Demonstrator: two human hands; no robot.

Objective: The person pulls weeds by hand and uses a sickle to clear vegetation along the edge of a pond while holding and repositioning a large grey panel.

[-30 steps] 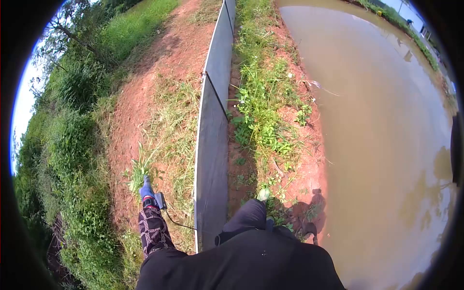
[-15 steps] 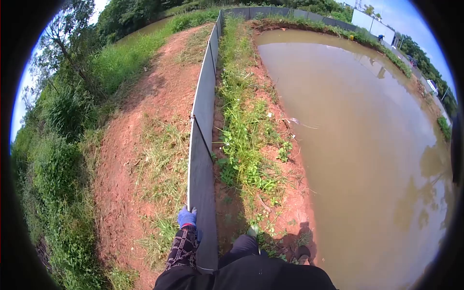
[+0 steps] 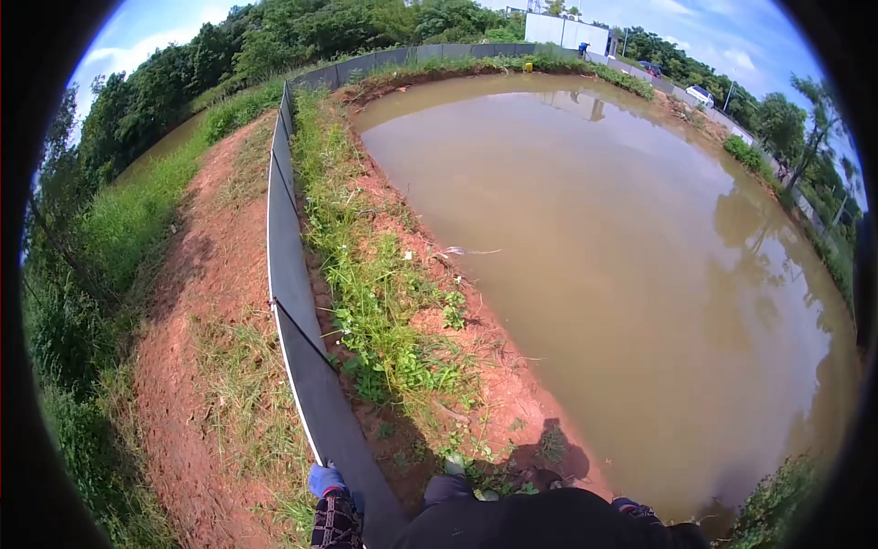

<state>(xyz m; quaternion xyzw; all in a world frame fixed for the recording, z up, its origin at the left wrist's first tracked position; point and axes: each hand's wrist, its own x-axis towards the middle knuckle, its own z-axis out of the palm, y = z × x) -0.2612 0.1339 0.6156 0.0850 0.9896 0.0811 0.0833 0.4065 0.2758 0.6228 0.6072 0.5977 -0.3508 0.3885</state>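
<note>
gray fence [image 3: 322, 398], just one, is set beside one brown pond [image 3: 585, 247]. its near top edge is touched by one left hand [image 3: 326, 479]; whether the fingers are clenched cannot be told. one right hand [image 3: 626, 504] is mostly hidden by dark clothes [image 3: 540, 522], its grip unseen.

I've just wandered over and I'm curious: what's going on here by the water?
A person stands on the bank between a grey fence and a muddy pond. Their left grip, gloved in blue, is on the fence's top edge; how firmly isn't clear. The right grip is mostly out of sight, so what it holds, if anything, can't be seen. Weeds grow along the bank.
</note>
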